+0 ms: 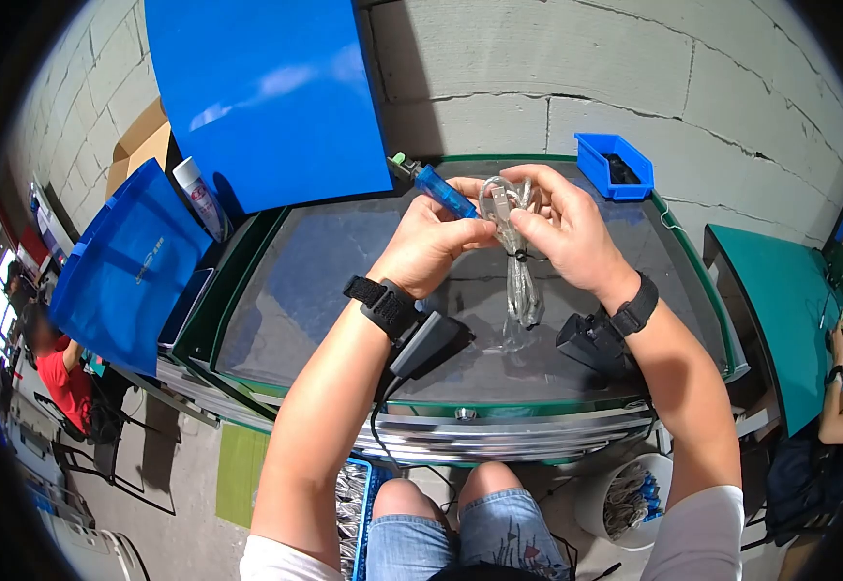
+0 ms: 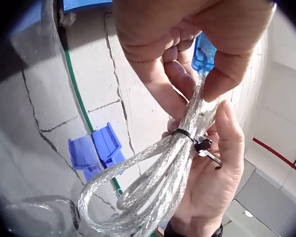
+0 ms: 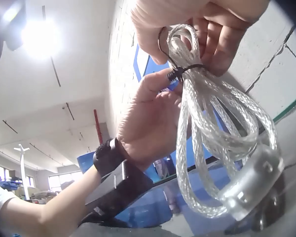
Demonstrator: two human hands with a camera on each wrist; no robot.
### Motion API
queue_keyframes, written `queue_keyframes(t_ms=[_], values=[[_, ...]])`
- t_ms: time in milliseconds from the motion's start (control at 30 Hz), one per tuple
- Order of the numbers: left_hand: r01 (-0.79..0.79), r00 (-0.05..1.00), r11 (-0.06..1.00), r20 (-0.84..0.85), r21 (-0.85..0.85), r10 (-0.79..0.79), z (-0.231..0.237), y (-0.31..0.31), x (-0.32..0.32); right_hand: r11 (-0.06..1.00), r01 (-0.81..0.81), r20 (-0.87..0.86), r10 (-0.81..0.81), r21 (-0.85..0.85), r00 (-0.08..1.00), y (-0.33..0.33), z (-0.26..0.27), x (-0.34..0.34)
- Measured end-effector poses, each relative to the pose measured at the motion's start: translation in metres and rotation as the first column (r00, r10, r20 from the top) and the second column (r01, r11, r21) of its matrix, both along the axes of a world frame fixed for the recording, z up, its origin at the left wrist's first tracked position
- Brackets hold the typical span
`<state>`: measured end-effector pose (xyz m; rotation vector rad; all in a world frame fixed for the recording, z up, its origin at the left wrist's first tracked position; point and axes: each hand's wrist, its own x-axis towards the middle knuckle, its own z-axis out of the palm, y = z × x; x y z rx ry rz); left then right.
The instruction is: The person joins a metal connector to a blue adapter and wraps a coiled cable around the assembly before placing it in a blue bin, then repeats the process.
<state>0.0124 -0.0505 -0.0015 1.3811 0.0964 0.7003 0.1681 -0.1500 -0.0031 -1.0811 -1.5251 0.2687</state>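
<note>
Over the table, both hands hold a coiled clear-sheathed USB cable (image 1: 522, 290) with silvery braid. My left hand (image 1: 428, 244) grips the translucent blue connector housing (image 1: 444, 191) at one end, which has a green tip. My right hand (image 1: 581, 235) pinches the upper loops of the bundle beside a USB plug (image 1: 501, 200). Just below the fingers, a black twist tie (image 2: 202, 144) cinches the loops. They hang down from it, and a cylindrical clear-covered bead (image 3: 254, 183) shows at the bottom in the right wrist view.
A dark-topped table (image 1: 344, 334) with green edges spans the front. At its back right sits a blue bin (image 1: 615, 167) with dark items inside. A spray can (image 1: 202, 198) and blue bin (image 1: 126, 266) stand left. A white bucket (image 1: 591, 504) of cables is on the floor.
</note>
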Motion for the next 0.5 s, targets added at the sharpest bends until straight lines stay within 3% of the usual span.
queue_keyframes(t_ms=[267,500], values=[[0.038,0.998,0.999,0.043,-0.024,-0.037,-0.0028,0.0007,-0.0004,0.995,-0.079,0.021,0.080,-0.053,0.997,-0.0016,0.0061,0.0130],[0.064,0.997,0.997,0.047,-0.038,-0.062,-0.0025,0.0014,-0.0014,0.977,-0.207,-0.101,0.200,-0.057,0.975,0.0010,0.0032,0.0117]])
